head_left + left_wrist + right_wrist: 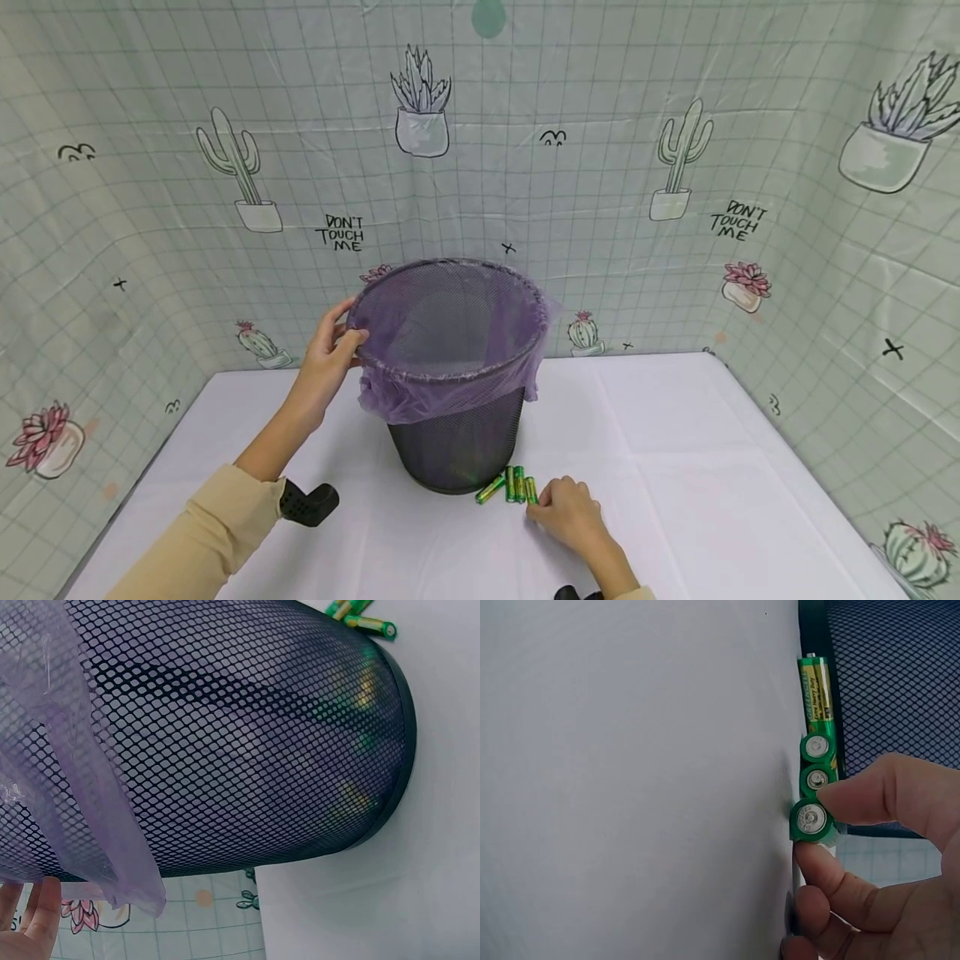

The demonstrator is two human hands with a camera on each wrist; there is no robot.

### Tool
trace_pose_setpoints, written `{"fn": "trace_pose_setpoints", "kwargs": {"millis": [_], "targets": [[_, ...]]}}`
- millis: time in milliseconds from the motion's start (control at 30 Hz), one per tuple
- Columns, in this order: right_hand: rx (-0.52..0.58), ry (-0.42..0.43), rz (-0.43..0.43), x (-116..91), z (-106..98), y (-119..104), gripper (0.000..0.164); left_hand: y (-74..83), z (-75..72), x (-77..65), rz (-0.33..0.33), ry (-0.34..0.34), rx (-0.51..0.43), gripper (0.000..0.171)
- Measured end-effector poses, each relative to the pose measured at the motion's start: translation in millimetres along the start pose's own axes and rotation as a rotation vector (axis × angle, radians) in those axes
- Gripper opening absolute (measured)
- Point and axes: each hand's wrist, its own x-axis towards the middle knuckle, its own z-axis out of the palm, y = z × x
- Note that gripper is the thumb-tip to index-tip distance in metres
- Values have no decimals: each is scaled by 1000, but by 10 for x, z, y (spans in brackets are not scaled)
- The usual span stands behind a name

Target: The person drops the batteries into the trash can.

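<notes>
A black mesh wastebasket (457, 454) stands on the table with a purple bag (442, 404) folded over its rim. My left hand (330, 350) holds the basket's rim on the left side, thumb inside. Several green and yellow batteries (519, 483) lie beside the basket's base at its front right. My right hand (570, 515) pinches the rightmost battery (811, 818) between thumb and index finger, still down at the table among the others. Through the mesh in the left wrist view, blurred green and yellow shapes (365, 690) show near the bottom.
A white cloth (675, 500) covers the table. Behind and at both sides hangs a checked curtain (480, 192) printed with potted plants. A black wrist device (309, 502) sits at the left cuff.
</notes>
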Motion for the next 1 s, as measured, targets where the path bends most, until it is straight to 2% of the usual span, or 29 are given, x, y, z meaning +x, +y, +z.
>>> {"fn": "trace_pose_setpoints", "kwargs": {"millis": [267,467,767,1000], "targets": [[1,-16,5,14,-9,-16,20,-2,3,-4,-5,3,1,59],[15,4,-10,30,-4,-8,18,-4,2,5,3,2,-7,59],[133,15,-59,54,-34,-14,14,-16,-6,6,1,4,-2,59],[196,65,-91,63,-131,-74,14,-18,-5,7,2,3,-5,59]]}}
